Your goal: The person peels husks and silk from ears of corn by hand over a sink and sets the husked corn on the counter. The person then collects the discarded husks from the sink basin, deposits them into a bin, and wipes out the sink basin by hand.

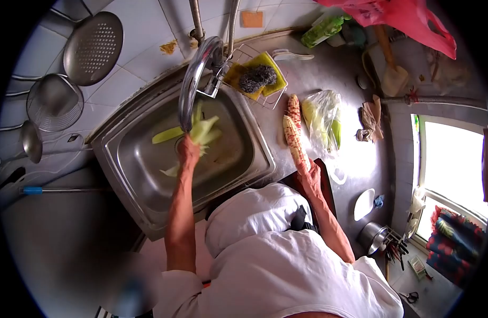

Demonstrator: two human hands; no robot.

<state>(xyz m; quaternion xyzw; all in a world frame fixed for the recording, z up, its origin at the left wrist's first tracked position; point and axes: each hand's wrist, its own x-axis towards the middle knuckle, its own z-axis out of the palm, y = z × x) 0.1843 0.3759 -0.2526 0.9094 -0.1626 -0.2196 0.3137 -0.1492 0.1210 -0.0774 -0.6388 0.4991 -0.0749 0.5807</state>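
Corn (295, 142), a husked, red-flecked cob, sits in the right hand (310, 179) at the right of the sink (222, 169). Those fingers are closed round its near end, and the rest reaches away past them. Its long axis runs near to far, tipping slightly left at the far tip. A second cob (293, 106) lies just beyond on the tabletop (323, 74), pointing much the same way, its near part hidden by the first. Whether the held cob also rests on the steel, I cannot tell.

The right hand is much nearer to both cobs; the left hand (187, 152) is over the sink, well apart from them, with loose green husk (204, 131) fanned out at its far side. Blur and the tap (186, 93) hide those fingers, so I cannot tell whether they grip the husk or are loose.

The sink's right rim runs between the hands, with a strip of steel between it and the held cob. Right of the cobs is a clear bag (322, 114) with more pale green stuff inside. Far left of them stand a yellow sponge (274, 63) and a scourer (257, 78). The tap bends low above the left hand, limiting room upward there.
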